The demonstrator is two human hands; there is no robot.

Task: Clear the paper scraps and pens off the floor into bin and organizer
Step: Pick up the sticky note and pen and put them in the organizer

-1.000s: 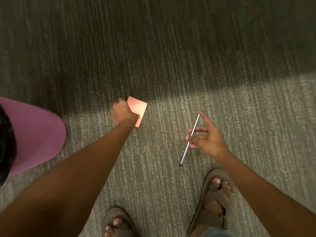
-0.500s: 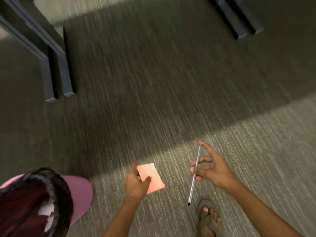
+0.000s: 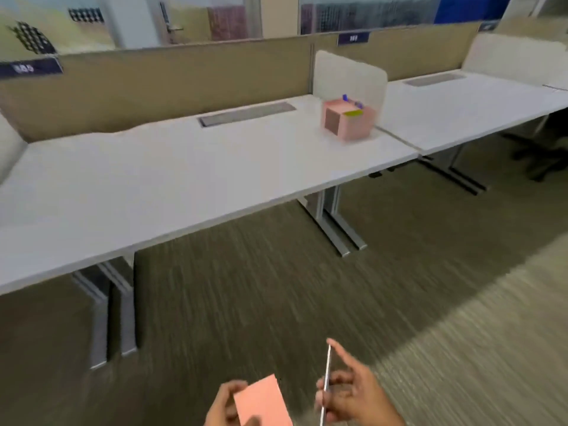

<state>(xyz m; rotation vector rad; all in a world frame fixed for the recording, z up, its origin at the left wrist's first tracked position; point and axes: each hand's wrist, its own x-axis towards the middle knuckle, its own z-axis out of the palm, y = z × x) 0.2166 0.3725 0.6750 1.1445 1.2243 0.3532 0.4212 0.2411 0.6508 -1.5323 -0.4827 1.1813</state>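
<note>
While the pink organizer point(image 3: 349, 119) waits on the white surface point(image 3: 190, 176), well beyond both hands, the left hand point(image 3: 226, 405) has its grip clamped on a pink paper scrap point(image 3: 262, 402) and the right hand point(image 3: 353, 395) pinches a thin pen point(image 3: 326, 379) upright. Judging by this, 2 items are off the floor but neither is delivered; no bin is in view, and the visible carpet point(image 3: 261, 302) near the organizer's surface shows no other scraps.

We see a long white desk point(image 3: 172, 179) on grey metal legs point(image 3: 333, 222), with a tan divider wall point(image 3: 172, 84) behind it. The carpet point(image 3: 246, 302) is dark near the desk and brighter at the near right.
</note>
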